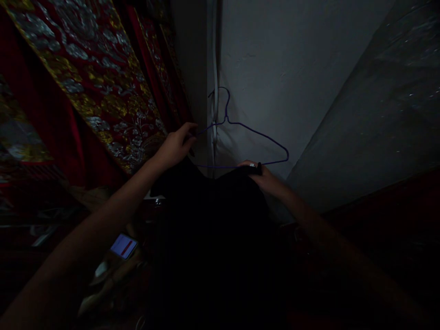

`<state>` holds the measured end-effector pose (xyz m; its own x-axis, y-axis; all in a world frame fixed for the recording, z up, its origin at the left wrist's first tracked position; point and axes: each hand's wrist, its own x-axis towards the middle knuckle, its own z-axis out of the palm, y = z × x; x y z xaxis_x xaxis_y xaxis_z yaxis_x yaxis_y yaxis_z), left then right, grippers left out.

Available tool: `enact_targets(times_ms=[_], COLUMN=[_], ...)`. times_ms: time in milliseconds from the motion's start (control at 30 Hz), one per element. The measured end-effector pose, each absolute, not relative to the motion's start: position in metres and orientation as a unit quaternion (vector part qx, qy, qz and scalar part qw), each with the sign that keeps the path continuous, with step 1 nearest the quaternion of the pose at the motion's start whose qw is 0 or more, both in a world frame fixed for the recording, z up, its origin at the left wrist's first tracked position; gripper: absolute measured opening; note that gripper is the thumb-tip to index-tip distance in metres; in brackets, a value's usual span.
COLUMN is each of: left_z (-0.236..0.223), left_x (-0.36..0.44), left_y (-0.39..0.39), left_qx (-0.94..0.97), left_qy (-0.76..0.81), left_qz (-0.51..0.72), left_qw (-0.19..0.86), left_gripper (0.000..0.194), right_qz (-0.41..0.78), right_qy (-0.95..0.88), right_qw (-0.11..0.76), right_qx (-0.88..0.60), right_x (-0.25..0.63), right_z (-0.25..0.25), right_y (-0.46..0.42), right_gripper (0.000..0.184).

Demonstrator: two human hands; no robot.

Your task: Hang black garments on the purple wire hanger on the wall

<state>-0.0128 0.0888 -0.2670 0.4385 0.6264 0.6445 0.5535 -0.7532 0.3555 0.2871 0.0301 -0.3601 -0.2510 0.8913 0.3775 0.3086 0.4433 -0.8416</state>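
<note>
A thin purple hanger (256, 131) is upright against the wall, its hook near a pale vertical cable. At its left end my left hand (176, 146) is closed, with thumb and fingers around the hanger's left corner and the garment's edge just below. A black garment (213, 238) hangs down beneath the hanger, too dark to show its cut. My right hand (263, 178) grips its upper right edge, close under the hanger's lower bar, where a small white tag shows. The right end of the hanger is bare.
Red cloth with gold and silver embroidery (99, 82) hangs at the left. A pale vertical cable (215, 55) runs down the grey wall (292, 59). Below my left arm lies a phone (124, 246) with a lit screen. Everything lower down is very dark.
</note>
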Motion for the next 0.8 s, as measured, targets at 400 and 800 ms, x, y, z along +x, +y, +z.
enact_targets(times_ms=[400, 800], left_z=[-0.271, -0.276], left_x=[-0.025, -0.038], left_y=[0.107, 0.124], left_qx=[0.862, 0.849], left_qy=[0.376, 0.401], left_qz=[0.33, 0.34], left_qw=[-0.085, -0.057], left_gripper=[0.028, 0.027], right_qz=[-0.05, 0.024], right_qy=[-0.612, -0.778], right_qw=[0.604, 0.345], right_qx=[-0.508, -0.525], right_x=[0.338, 0.358], right_z=[-0.337, -0.302], right_y=[-0.001, -0.048], right_gripper=[0.065, 0.06])
